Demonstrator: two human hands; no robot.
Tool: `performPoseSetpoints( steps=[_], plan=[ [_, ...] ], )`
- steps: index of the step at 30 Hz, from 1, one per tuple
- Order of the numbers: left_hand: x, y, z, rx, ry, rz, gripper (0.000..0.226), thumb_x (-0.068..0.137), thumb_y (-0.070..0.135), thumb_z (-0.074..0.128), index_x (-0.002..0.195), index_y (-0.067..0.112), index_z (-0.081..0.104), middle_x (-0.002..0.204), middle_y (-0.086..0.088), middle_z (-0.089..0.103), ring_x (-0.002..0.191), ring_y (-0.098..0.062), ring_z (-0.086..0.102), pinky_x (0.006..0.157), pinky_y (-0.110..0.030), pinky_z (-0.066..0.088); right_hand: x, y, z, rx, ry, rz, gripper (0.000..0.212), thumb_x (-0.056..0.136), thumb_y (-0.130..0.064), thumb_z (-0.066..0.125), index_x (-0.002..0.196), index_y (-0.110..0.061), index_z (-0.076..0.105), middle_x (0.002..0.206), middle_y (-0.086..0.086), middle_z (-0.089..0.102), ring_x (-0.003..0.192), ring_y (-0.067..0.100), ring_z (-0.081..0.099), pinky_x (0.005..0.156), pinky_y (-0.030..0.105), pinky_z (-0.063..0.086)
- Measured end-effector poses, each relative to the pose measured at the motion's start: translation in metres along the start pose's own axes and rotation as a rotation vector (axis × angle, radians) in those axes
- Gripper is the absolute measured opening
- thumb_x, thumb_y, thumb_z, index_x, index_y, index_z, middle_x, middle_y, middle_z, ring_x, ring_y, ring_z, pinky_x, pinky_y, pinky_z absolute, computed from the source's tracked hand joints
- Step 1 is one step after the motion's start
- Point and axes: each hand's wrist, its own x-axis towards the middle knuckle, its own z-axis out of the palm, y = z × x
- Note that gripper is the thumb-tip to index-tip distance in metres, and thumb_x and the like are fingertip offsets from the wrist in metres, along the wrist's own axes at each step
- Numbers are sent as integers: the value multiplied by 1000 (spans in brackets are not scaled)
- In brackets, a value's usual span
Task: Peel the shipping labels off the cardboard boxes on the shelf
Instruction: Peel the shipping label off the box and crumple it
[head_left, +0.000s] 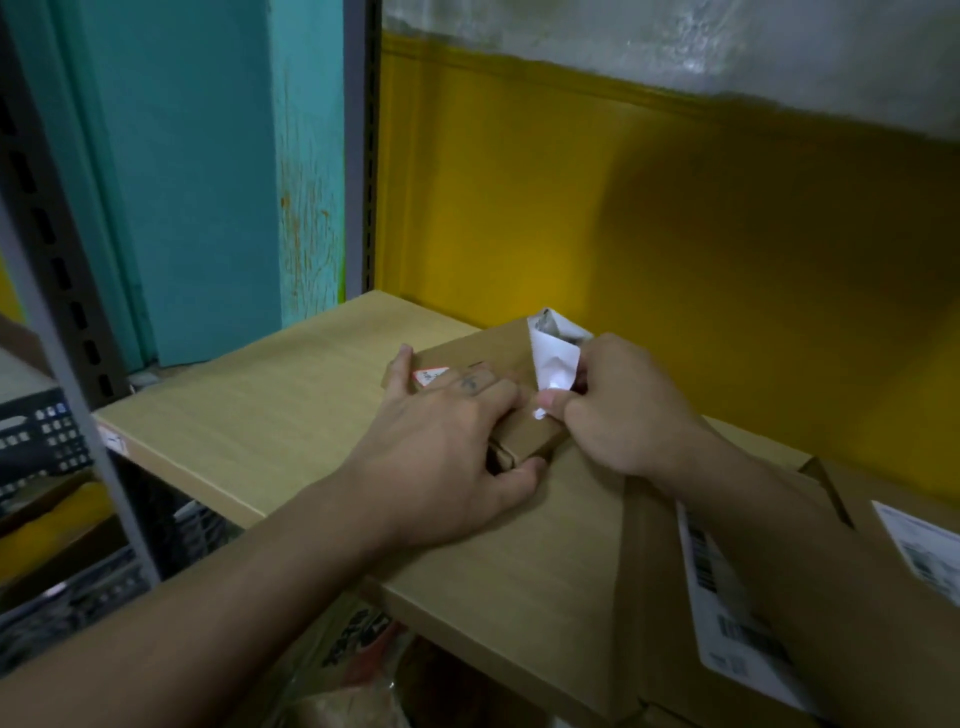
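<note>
A small flat cardboard box (478, 358) lies on the wooden shelf board (270, 395). My left hand (447, 447) lies over the box, fingers spread on its top and thumb hooked against its near edge. My right hand (618, 410) pinches a white shipping label (553, 358) that is curled up and lifted off the box's right side; its far end still touches the box. A small red-edged sticker (430, 375) shows between my left fingers.
A larger cardboard box (831, 597) with a white barcode label (727, 603) and a second label (924, 551) sits at the right. A slotted metal shelf post (57, 291) stands at the left, another post (363, 156) behind. Yellow wall (675, 218) backs the shelf. More goods lie below.
</note>
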Motion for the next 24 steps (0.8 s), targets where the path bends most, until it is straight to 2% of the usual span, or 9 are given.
performPoseSetpoints(
  steps=[2, 4, 6, 8, 13, 16, 18, 21, 24],
  plan=[
    [0, 0, 0, -4, -9, 1, 73, 71, 73, 20, 129, 37, 47, 134, 20, 49, 134, 1, 33, 118, -56, 0, -2, 0, 0, -5, 6, -6, 46, 83, -21, 68, 44, -20, 43, 55, -3, 48, 56, 14, 43, 46, 23, 26],
    [0, 0, -1, -3, -22, -4, 74, 70, 74, 19, 128, 37, 47, 134, 19, 49, 133, 0, 34, 118, -56, 0, -3, 1, -2, -17, 7, 2, 38, 83, -23, 68, 51, -12, 50, 58, 4, 51, 59, 18, 45, 50, 29, 28],
    [0, 1, -2, -4, -34, -6, 74, 70, 74, 19, 129, 38, 47, 135, 19, 48, 133, -1, 34, 118, -55, 0, -2, 1, -4, -27, 12, 11, 29, 83, -25, 68, 65, -3, 61, 70, 9, 60, 68, 23, 53, 57, 34, 35],
    [0, 0, -3, -20, -40, -3, 77, 70, 75, 21, 133, 38, 46, 140, 20, 47, 136, 2, 30, 119, -54, -2, -1, 3, -4, -29, 9, 28, 27, 83, -28, 68, 73, -2, 65, 78, 12, 62, 75, 27, 57, 63, 37, 41],
    [0, 0, -7, -35, -83, 2, 82, 73, 75, 28, 145, 37, 37, 153, 21, 33, 143, 6, 16, 119, -51, -7, 0, 7, -6, -27, 10, 65, 28, 83, -29, 69, 72, -4, 62, 78, 10, 61, 76, 27, 57, 63, 35, 39],
    [-1, 0, -9, -61, -106, 35, 82, 74, 73, 27, 147, 36, 35, 154, 21, 30, 144, 6, 14, 119, -51, -9, -1, 11, -8, -24, -31, 99, 32, 85, -26, 68, 61, -7, 57, 65, 7, 56, 68, 24, 53, 56, 32, 33],
    [-3, 0, -10, -48, -137, 67, 78, 80, 70, 28, 150, 36, 29, 157, 19, 24, 145, 6, 10, 119, -50, -11, 1, 16, -10, 150, -12, 173, 29, 88, -23, 65, 67, -4, 62, 66, 8, 61, 66, 23, 57, 60, 33, 40],
    [-3, -1, -11, -7, -183, 114, 66, 94, 60, 33, 153, 35, 19, 160, 19, 12, 145, 7, 0, 118, -48, -15, 2, 29, -27, 623, 132, 394, 22, 98, -17, 53, 84, -1, 59, 81, 16, 66, 67, 22, 65, 64, 38, 52],
    [-2, 0, -10, 6, -197, 134, 63, 98, 55, 33, 154, 34, 12, 160, 19, 5, 144, 7, -5, 117, -47, -18, 1, 43, -31, 572, 190, 404, 21, 97, -18, 54, 91, 1, 60, 81, 13, 66, 71, 20, 68, 59, 37, 54]
  ],
)
